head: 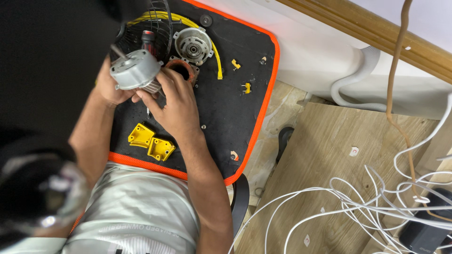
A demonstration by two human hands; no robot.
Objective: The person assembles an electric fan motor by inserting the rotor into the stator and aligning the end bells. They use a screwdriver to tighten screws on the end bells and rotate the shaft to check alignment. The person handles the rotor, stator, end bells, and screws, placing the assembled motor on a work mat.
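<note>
Head view, black orange-edged mat (226, 108) on plywood floor (329, 160), both hands' grip holding grey motor (135, 70).

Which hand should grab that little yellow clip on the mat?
Right, probably. The right hand lies nearer the yellow clip, and the left hand is cradling the silver motor.

1. Two yellow plastic brackets (141, 135) (161, 149) are lying side by side on the mat.
2. Two small yellow clips (235, 64) (246, 87) are sitting apart.
3. Two grey motor housings (135, 70) (193, 45) are showing.
</note>
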